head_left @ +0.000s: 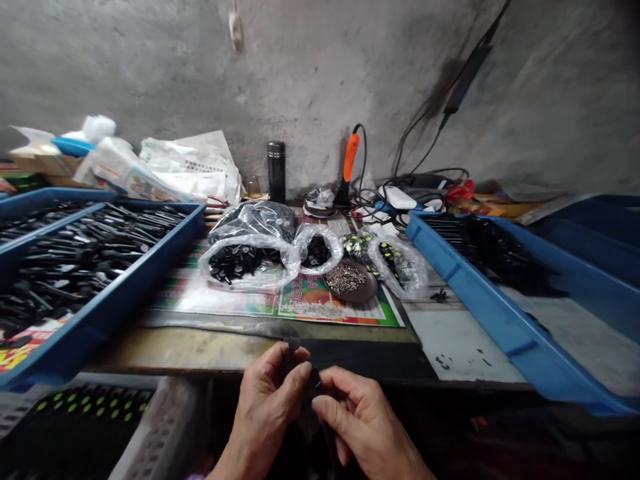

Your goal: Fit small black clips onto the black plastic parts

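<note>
I have my left hand (265, 413) and right hand (367, 423) close together, pinching a small black part (300, 363) just past the tabletop's (200, 350) near edge; the printed poster's (320, 310) lettering is too blurred to read.

glossy blue plastic trays (493, 313), clear plastic bags (250, 263), rough concrete wall (310, 80), probably worn wooden bench (175, 350)

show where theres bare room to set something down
The pale bench top between the printed mat and the right blue tray has room, with a few black bits. A narrower wooden strip lies before the left blue tray. The bagged parts crowd the mat.
</note>
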Demonstrator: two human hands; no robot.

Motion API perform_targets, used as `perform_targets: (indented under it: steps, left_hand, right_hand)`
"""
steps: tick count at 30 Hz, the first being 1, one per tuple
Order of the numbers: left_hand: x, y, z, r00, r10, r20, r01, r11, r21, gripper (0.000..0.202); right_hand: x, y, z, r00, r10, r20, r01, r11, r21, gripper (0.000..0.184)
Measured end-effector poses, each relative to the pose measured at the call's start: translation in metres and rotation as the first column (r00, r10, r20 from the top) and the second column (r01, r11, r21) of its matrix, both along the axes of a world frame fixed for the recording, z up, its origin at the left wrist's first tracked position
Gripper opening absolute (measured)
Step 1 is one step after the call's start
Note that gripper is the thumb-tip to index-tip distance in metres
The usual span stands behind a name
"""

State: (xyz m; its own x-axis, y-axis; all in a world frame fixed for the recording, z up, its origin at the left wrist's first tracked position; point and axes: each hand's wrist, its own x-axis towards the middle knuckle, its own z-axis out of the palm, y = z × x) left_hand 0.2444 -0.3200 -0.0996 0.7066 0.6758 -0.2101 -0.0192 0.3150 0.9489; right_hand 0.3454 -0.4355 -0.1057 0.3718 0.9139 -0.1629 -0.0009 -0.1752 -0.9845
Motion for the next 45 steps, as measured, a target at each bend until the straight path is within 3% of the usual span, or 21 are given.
perform_targets:
  steps: [4,7,14,22,28,35,45]
  left_hand:
    - [-0.005,0.0,0.003,1.0,-0.01,0.014,0.011,1.0,-0.022,0.046]
    - [-0.011,0.001,0.004,1.0,-0.029,-0.002,0.029,0.999,-0.016,0.036]
    - [-0.02,-0.001,0.0,0.996,-0.085,0.001,0.085,0.995,0.054,0.033]
    - [-0.013,-0.012,-0.005,0.999,-0.022,0.045,0.022,1.0,0.007,0.032]
    - [-0.01,-0.013,-0.01,0.997,-0.066,0.041,0.068,0.996,-0.057,0.033]
    - [-0.01,-0.01,-0.004,0.986,-0.163,0.042,0.166,0.981,-0.096,0.033]
    - [-0.006,-0.017,-0.01,0.981,-0.173,0.093,0.187,0.967,-0.171,0.032]
  right_hand:
    - [0.001,0.0,-0.003,1.0,-0.017,-0.001,0.017,1.0,0.017,0.026]
    - [0.002,0.0,-0.004,0.998,-0.055,-0.012,0.056,0.998,0.029,0.027]
    - [0.006,0.004,0.001,0.994,-0.084,-0.072,0.089,0.993,0.073,0.041]
    - [0.006,0.002,-0.003,0.992,-0.064,-0.105,0.079,0.987,0.139,0.058]
    - [0.005,-0.001,-0.004,0.991,-0.063,-0.12,0.084,0.98,0.178,0.051]
    - [0.007,0.0,-0.009,0.986,-0.096,-0.137,0.122,0.973,0.195,0.048]
    - [-0.001,0.002,-0.02,0.981,-0.114,-0.157,0.153,0.952,0.264,0.04]
